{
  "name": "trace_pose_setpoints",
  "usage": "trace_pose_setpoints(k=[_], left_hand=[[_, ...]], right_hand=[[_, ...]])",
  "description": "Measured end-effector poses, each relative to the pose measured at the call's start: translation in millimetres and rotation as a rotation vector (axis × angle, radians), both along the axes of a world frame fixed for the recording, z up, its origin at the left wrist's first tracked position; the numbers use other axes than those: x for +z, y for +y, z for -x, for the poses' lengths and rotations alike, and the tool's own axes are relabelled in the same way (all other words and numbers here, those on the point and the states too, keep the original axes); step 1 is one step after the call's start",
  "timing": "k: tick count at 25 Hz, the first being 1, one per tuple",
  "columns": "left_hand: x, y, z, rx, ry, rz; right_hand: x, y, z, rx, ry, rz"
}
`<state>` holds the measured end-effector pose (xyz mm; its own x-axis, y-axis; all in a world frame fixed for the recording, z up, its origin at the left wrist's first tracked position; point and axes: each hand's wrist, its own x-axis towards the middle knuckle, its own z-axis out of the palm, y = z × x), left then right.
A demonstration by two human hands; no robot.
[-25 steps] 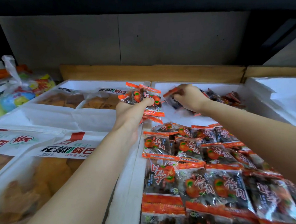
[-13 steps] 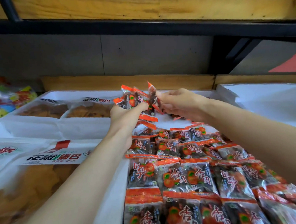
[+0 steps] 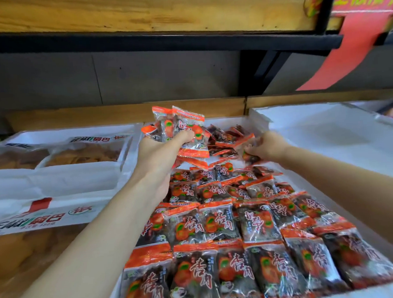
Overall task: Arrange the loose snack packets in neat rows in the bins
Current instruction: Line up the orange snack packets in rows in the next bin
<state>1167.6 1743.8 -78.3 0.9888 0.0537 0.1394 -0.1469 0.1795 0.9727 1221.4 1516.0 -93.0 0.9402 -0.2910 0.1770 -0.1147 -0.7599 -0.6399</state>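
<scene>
My left hand (image 3: 159, 155) grips a stack of orange-and-clear snack packets (image 3: 185, 131), held upright above the far part of the middle white bin (image 3: 378, 242). My right hand (image 3: 267, 147) reaches into the bin's far end and pinches one loose packet (image 3: 247, 146). Behind both hands lies a jumbled heap of loose packets (image 3: 224, 136). The near part of the bin holds neat overlapping rows of the same packets (image 3: 218, 238).
A white bin (image 3: 56, 176) on the left holds large bags of brown crackers (image 3: 84, 152). Another white bin (image 3: 326, 128) stands at the right. A wooden back rail (image 3: 121, 114) and a dark shelf (image 3: 140, 42) run overhead behind the bins.
My right hand left the stack in my left hand and moved right and down to the loose heap, pinching a packet there. The camera tilted upward.
</scene>
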Motion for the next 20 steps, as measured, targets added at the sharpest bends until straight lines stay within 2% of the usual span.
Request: trace_pose_setpoints(k=[3,13,16,20], left_hand=[[-3,-13,3,-0.03,0.004,0.024],[-18,-19,-5,-0.068,0.076,0.001],[-19,-19,-1,-0.079,0.076,-0.005],[-18,-20,3,-0.097,0.084,-0.014]], right_hand=[[-17,-12,-4,-0.067,0.107,0.089],[-20,-9,-5,0.033,0.304,0.232],[-24,-11,-4,0.05,0.264,0.168],[-24,-5,7,0.008,0.24,0.347]])
